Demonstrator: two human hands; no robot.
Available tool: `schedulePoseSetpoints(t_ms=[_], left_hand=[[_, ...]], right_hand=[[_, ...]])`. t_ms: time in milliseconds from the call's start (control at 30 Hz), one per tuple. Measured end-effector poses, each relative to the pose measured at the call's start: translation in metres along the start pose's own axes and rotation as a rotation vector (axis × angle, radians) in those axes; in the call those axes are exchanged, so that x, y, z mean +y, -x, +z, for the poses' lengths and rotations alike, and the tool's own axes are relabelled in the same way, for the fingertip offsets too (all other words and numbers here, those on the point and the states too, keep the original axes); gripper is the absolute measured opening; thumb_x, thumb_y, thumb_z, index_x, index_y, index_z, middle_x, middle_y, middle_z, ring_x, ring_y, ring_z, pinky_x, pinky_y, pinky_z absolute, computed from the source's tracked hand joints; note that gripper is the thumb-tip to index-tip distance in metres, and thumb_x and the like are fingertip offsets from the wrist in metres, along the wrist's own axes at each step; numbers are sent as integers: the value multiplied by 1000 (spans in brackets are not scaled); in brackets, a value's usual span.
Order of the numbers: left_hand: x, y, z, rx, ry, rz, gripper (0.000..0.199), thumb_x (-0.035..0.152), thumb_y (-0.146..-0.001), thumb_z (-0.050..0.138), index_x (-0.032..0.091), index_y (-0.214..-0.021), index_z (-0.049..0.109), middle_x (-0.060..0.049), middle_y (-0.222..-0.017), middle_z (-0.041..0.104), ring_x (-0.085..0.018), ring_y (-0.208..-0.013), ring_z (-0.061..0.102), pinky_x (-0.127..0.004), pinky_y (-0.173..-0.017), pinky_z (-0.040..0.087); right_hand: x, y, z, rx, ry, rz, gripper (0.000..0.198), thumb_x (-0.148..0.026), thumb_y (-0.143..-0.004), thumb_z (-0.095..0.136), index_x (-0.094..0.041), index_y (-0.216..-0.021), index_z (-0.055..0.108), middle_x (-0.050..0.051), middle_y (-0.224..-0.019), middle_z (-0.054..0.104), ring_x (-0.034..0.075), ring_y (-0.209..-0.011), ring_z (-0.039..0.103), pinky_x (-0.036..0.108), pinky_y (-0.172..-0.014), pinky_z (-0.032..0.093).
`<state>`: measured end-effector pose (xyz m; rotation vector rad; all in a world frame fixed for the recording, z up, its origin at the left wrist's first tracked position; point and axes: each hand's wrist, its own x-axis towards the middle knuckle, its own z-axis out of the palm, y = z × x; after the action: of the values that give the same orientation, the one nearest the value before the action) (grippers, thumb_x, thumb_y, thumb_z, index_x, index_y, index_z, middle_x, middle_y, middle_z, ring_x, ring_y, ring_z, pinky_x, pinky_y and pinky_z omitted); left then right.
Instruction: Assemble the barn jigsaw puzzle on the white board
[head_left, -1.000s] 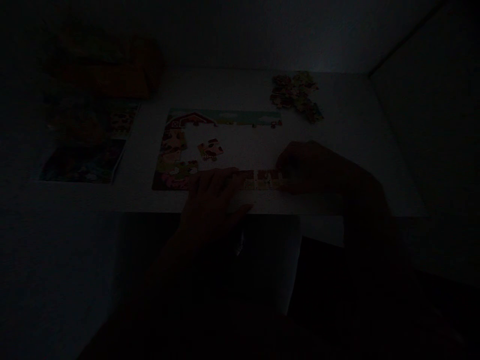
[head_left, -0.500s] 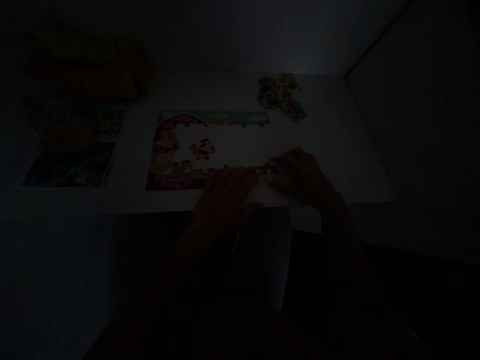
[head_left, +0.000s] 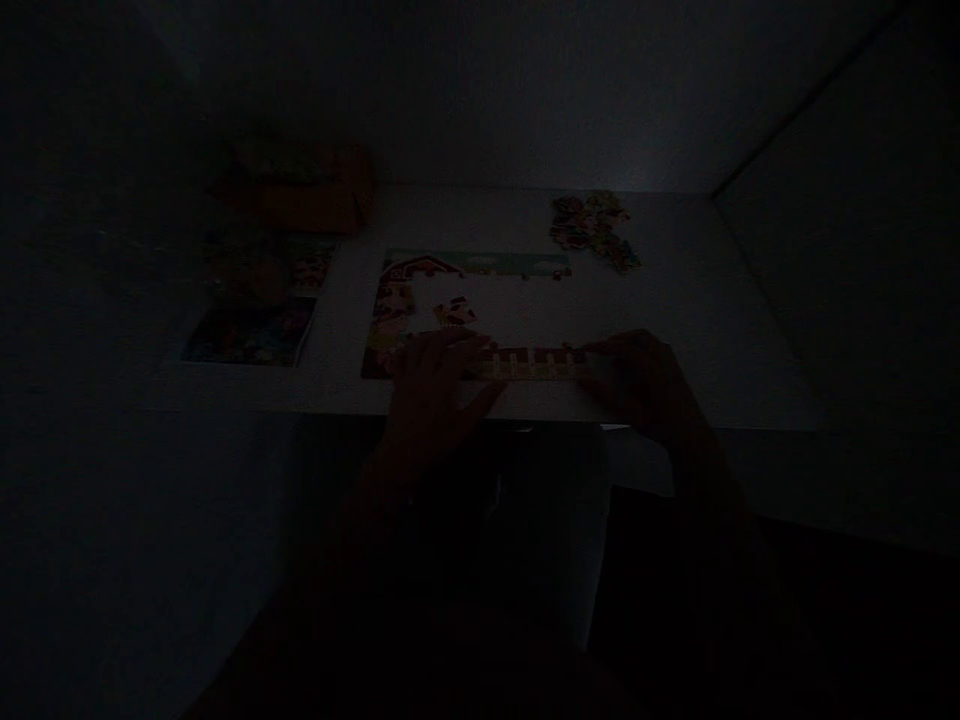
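Several picket-fence pieces [head_left: 532,366] of a farm jigsaw puzzle [head_left: 491,264] lie between the fingers on a worktop [head_left: 720,330]. The left hand [head_left: 433,385] rests atop the puzzle, thumb spread wide; the right hand [head_left: 637,380], fingers parted, frames the fence's end, grip unclear. One cow-patterned piece [head_left: 456,312] lies beyond the left fingers.

Dimly lit indoor premises are observed; domestic use is suggested, though the room type cannot be confirmed. A plain wall [head_left: 525,110] is noted behind the pale table [head_left: 705,300]. On the table, a partly assembled jigsaw puzzle [head_left: 510,264] and heaped loose pieces [head_left: 592,228] are found.
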<state>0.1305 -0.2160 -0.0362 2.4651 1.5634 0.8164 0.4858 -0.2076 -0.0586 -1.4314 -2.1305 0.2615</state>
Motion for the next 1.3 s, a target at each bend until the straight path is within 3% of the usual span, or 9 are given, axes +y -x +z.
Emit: schedulePoseSetpoints(t_ms=[100,233,400,600,767,833,933,1133,1300], left_hand=[[-52,6,-20,85,-92,-147,72,63,-103,86,27,-162,66,-19,-165,67,-45,-157,56,-64,-130,40],[-89,10,-32,46,-86,-167,73,66,-100,89,28,-159,70,-19,-162,67,-44,-154,57,-61,-128,41],[-81,10,-32,8,-101,-148,56,63,-104,86,31,-148,77,-18,-166,65,-44,-154,54,-63,-127,40],[-84,10,-33,7,-59,-145,39,59,-102,90,32,-130,82,-14,-159,71,-41,-150,57,-63,-125,41],[-90,10,-32,-26,-10,-128,38,51,-99,95,31,-130,83,-11,-153,77,-39,-148,60,-61,-123,42],[-90,10,-32,-33,-3,-132,41,52,-99,96,31,-131,82,-11,-152,78,-39,-146,62,-60,-123,41],[-90,10,-31,-36,0,-131,43,54,-101,93,29,-133,81,-11,-148,80,-38,-143,64,-59,-123,41],[-92,10,-31,-65,-16,-148,43,56,-101,93,31,-134,80,-11,-140,83,-39,-138,66,-60,-121,42],[-89,11,-34,-56,-11,-167,46,55,-102,92,33,-140,79,-10,-143,83,-39,-138,68,-60,-122,41]], right_hand=[[5,0,2,3,12,22,38,-56,-104,75,-32,-133,78,16,-125,78,44,-115,77,69,-100,61],[12,-2,5,38,37,34,42,-59,-105,74,-28,-133,78,19,-122,79,45,-110,79,70,-94,63],[5,-24,5,-2,6,31,36,-60,-105,73,-34,-128,80,16,-123,81,46,-110,80,72,-96,62],[-29,-103,30,-119,-90,-136,42,-58,-103,77,-32,-135,80,13,-132,78,36,-105,77,65,-107,59],[-49,-166,60,-313,-106,-189,66,-64,-95,86,-30,-151,78,17,-151,69,40,-125,74,63,-112,60],[-52,-181,68,-380,-91,-216,62,-64,-92,90,-34,-145,82,16,-151,69,42,-133,72,65,-119,57],[-53,-189,72,-425,-90,-242,47,-63,-92,91,-35,-128,86,14,-143,74,41,-130,73,65,-118,56],[-51,-186,66,-382,-16,-291,43,-67,-93,86,-32,-117,83,11,-131,85,41,-125,76,65,-119,43],[-29,-187,56,-415,-59,-242,45,-72,-92,84,-33,-113,85,8,-116,87,35,-102,78,53,-100,54]])
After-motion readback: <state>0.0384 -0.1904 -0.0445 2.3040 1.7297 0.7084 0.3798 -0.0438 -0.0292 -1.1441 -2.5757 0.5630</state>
